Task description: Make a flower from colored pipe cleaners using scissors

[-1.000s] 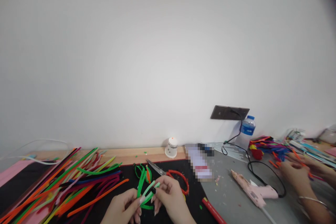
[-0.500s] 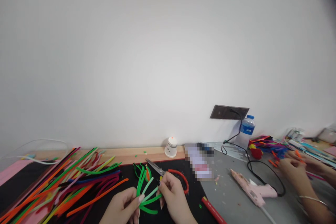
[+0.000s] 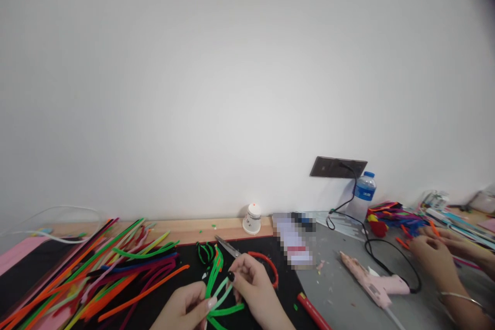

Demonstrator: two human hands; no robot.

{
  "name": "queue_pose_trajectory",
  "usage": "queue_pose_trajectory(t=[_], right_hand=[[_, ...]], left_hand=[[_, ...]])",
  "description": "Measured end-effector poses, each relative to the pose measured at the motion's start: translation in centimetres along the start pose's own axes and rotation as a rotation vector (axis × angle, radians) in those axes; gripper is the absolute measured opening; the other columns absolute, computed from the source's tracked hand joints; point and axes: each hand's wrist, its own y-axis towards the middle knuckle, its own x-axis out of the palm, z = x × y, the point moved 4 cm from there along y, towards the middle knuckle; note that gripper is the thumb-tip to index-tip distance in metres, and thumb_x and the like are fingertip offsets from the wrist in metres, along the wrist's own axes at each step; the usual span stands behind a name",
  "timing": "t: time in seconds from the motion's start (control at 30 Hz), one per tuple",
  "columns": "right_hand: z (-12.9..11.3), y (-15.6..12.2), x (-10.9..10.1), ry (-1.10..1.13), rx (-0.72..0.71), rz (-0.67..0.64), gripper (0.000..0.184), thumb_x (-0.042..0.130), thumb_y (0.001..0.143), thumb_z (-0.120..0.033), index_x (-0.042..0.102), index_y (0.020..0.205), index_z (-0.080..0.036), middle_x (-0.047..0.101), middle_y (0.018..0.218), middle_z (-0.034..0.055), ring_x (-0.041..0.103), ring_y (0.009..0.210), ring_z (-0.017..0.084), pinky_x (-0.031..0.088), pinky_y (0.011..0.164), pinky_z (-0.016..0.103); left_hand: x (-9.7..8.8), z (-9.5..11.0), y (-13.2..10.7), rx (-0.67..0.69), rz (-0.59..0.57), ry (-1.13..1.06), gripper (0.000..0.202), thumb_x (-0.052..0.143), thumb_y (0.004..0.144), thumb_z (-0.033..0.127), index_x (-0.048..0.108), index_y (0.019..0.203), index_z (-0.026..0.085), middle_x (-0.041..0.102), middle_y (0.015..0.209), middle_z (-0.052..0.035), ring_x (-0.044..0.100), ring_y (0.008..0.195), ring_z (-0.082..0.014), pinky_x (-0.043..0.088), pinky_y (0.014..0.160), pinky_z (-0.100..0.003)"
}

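Observation:
A bunch of green pipe cleaners (image 3: 228, 311), bright and pale, fans out between my hands low in the view. My left hand (image 3: 185, 307) pinches the bunch where the stems meet. With thumb and forefinger, my right hand (image 3: 253, 289) holds the tip of a pale green stem, which bows slightly between the two hands. Just behind my right hand lie scissors (image 3: 227, 246) with red handles, partly hidden by it. A small piece of green and black loops (image 3: 206, 252) rests on the black mat beyond the bunch.
Many coloured pipe cleaners (image 3: 93, 273) lie to the left. A paper cup (image 3: 252, 218) stands upside down by the wall. On the right are a red tool handle (image 3: 311, 310), a pink glue gun (image 3: 373, 278) with its cord, a water bottle (image 3: 364, 193), and another person's hands (image 3: 435, 252).
My right hand has shifted its hold onto a pale stem, drawing its tip up and left. The green bunch has turned slightly and sunk lower. My left hand keeps its pinch.

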Motion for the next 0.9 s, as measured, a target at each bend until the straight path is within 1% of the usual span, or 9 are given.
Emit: queue_pose_trajectory(t=[0.1, 0.2, 0.33, 0.4, 0.57, 0.63, 0.7, 0.8, 0.9], right_hand=[[-0.2, -0.1, 0.3, 0.015, 0.006, 0.011, 0.018, 0.058, 0.072, -0.026, 0.046, 0.065, -0.015, 0.043, 0.045, -0.0079, 0.038, 0.039, 0.005, 0.027, 0.041, 0.016], [-0.3, -0.2, 0.3, 0.057, -0.017, 0.054, 0.021, 0.059, 0.071, -0.029, 0.045, 0.064, -0.016, 0.043, 0.045, -0.0079, 0.039, 0.039, 0.005, 0.027, 0.04, 0.015], [-0.2, 0.0, 0.3, 0.104, 0.009, 0.109, 0.028, 0.062, 0.068, -0.039, 0.045, 0.063, -0.016, 0.044, 0.041, -0.0077, 0.039, 0.034, 0.006, 0.032, 0.035, 0.016], [0.0, 0.0, 0.1, 0.107, 0.04, 0.149, 0.03, 0.066, 0.063, -0.039, 0.046, 0.061, -0.016, 0.047, 0.04, -0.0066, 0.042, 0.033, 0.007, 0.035, 0.036, 0.017], [0.5, 0.1, -0.2, 0.067, 0.063, 0.183, 0.019, 0.063, 0.064, -0.024, 0.047, 0.061, -0.015, 0.054, 0.044, -0.003, 0.047, 0.036, 0.008, 0.036, 0.036, 0.017], [0.5, 0.1, -0.3, 0.042, 0.02, 0.18, 0.011, 0.058, 0.065, -0.015, 0.047, 0.064, -0.016, 0.052, 0.046, -0.0048, 0.046, 0.038, 0.007, 0.034, 0.037, 0.016], [0.2, 0.0, -0.3, 0.046, -0.029, 0.184, 0.012, 0.052, 0.065, -0.008, 0.045, 0.07, -0.017, 0.047, 0.046, -0.0086, 0.045, 0.039, 0.006, 0.031, 0.039, 0.014], [-0.2, -0.1, -0.3, 0.069, -0.064, 0.184, 0.018, 0.045, 0.066, -0.005, 0.042, 0.076, -0.019, 0.041, 0.047, -0.0114, 0.042, 0.039, 0.005, 0.027, 0.038, 0.014], [-0.6, -0.3, -0.2, 0.053, -0.078, 0.187, 0.017, 0.043, 0.067, -0.005, 0.041, 0.076, -0.019, 0.041, 0.046, -0.0114, 0.041, 0.039, 0.005, 0.026, 0.038, 0.014]], left_hand=[[0.2, 0.1, -0.1, 0.0, -0.007, -0.006, 0.039, 0.056, 0.069, 0.052, 0.038, 0.055, 0.02, 0.05, 0.039, 0.0071, 0.048, 0.036, -0.0082, 0.032, 0.038, -0.017], [0.2, -0.1, 0.1, -0.037, -0.029, -0.093, 0.041, 0.058, 0.066, 0.054, 0.039, 0.057, 0.02, 0.055, 0.042, 0.0051, 0.052, 0.038, -0.0091, 0.035, 0.039, -0.017], [0.1, -0.6, 0.5, -0.082, -0.038, -0.198, 0.044, 0.06, 0.062, 0.058, 0.04, 0.058, 0.019, 0.059, 0.046, 0.0042, 0.057, 0.042, -0.0096, 0.037, 0.041, -0.016], [0.2, -0.9, 0.6, -0.089, -0.049, -0.22, 0.045, 0.06, 0.062, 0.059, 0.041, 0.058, 0.019, 0.058, 0.045, 0.0047, 0.057, 0.041, -0.0091, 0.037, 0.041, -0.016], [0.1, -0.1, 0.1, 0.01, -0.026, -0.183, 0.041, 0.054, 0.069, 0.057, 0.042, 0.059, 0.019, 0.05, 0.042, 0.0073, 0.049, 0.039, -0.0081, 0.035, 0.041, -0.017], [0.0, 0.6, -0.2, 0.061, -0.022, -0.146, 0.039, 0.054, 0.072, 0.054, 0.043, 0.059, 0.019, 0.049, 0.043, 0.0074, 0.046, 0.041, -0.008, 0.034, 0.043, -0.018], [0.0, 1.1, -0.3, 0.09, -0.025, -0.115, 0.038, 0.053, 0.073, 0.052, 0.043, 0.059, 0.019, 0.048, 0.045, 0.0072, 0.045, 0.042, -0.0082, 0.034, 0.046, -0.019], [-0.1, 1.4, -0.3, 0.103, -0.05, -0.086, 0.036, 0.053, 0.075, 0.049, 0.043, 0.059, 0.019, 0.048, 0.046, 0.0069, 0.044, 0.044, -0.0088, 0.034, 0.047, -0.019], [0.0, 1.4, -0.2, 0.104, -0.081, -0.075, 0.036, 0.052, 0.075, 0.049, 0.042, 0.059, 0.019, 0.047, 0.046, 0.0067, 0.043, 0.044, -0.0093, 0.033, 0.047, -0.02]])
